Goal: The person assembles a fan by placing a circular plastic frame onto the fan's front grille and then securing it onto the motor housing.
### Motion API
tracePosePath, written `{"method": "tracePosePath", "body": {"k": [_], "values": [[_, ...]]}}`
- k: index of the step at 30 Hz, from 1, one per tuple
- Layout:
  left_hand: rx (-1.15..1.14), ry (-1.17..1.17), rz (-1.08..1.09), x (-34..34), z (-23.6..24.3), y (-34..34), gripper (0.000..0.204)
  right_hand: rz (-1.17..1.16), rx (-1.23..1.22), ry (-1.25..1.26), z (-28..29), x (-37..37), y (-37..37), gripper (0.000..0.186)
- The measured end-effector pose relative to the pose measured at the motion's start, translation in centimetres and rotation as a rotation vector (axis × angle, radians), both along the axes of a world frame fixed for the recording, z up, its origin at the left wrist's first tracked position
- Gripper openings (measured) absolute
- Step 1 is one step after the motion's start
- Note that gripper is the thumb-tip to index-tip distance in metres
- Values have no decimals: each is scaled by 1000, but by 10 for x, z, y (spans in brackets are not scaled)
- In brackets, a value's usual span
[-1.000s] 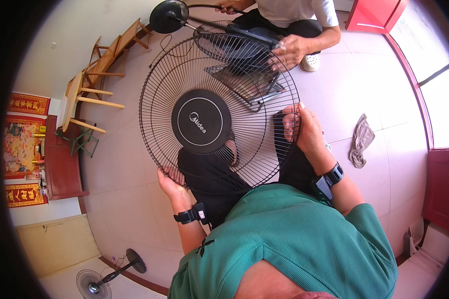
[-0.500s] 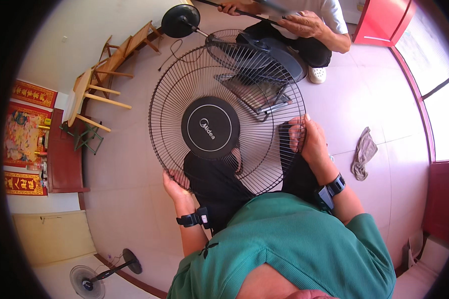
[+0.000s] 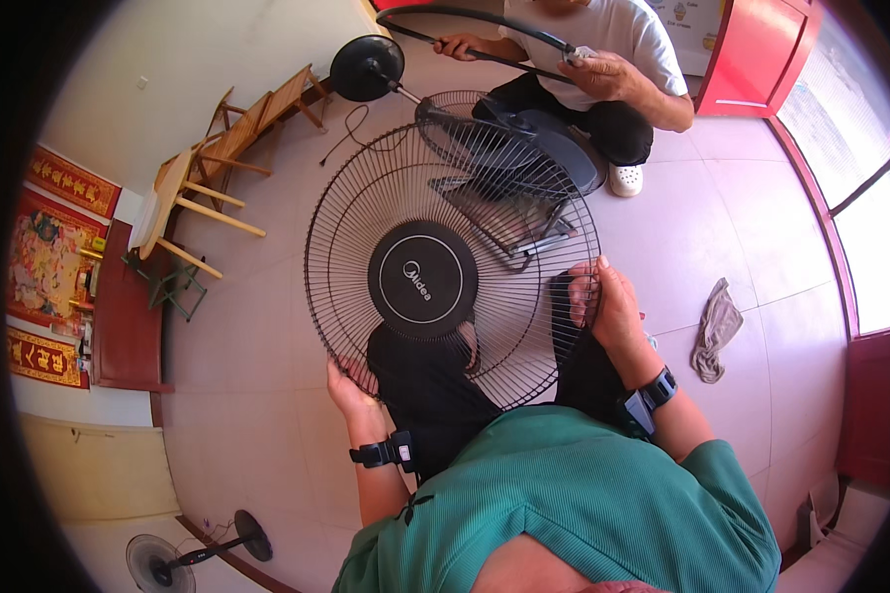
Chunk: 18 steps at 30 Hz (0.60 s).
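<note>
A round black wire fan grille (image 3: pixel 422 281) with a solid centre disc is held above my lap, its face toward me. My left hand (image 3: pixel 351 387) grips its lower left rim, fingers curled under the wires. At its right rim my right hand (image 3: pixel 615 306) is closed, the thumb outside and fingers behind the wires. Through the wires I see my dark trousers and, on the floor, a black-framed folding stool (image 3: pixel 524 222). Beyond it a pedestal fan lies on the floor, its round base (image 3: pixel 366 69) toward the upper left; the grille partly covers its head.
A crouching co-worker (image 3: pixel 613 79) holds a thin black hoop (image 3: pixel 485 14) in both hands. A grey cloth (image 3: pixel 716 331) lies on the tiles at right. Wooden chairs (image 3: pixel 237 138) and a green folding stool (image 3: pixel 176 285) stand left; another pedestal fan (image 3: pixel 208 553) is at lower left.
The grille sits slightly lower in the picture, still in both my hands; the whole view has shifted a little too. The co-worker's hoop now shows its curved shape more fully.
</note>
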State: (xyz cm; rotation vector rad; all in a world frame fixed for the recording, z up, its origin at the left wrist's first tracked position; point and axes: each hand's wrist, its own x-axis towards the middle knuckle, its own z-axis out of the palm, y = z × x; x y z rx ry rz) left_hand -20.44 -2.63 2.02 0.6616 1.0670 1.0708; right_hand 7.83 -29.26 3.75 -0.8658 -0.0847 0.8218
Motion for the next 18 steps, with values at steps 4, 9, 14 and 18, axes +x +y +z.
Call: {"method": "tracePosePath", "body": {"k": [4, 9, 14, 18], "values": [[22, -31, -38, -6, -3, 3, 30, 14, 24, 24, -2, 0, 0, 43], [4, 1, -18, 0, 3, -2, 31, 22, 22, -3, -3, 2, -2, 44], [5, 21, -12, -3, 3, -1, 32, 41, 34, 11, -3, 0, -4, 45], [2, 129, 10, -6, -1, 7, 35, 15, 16, -5, -2, -3, -1, 45]]}}
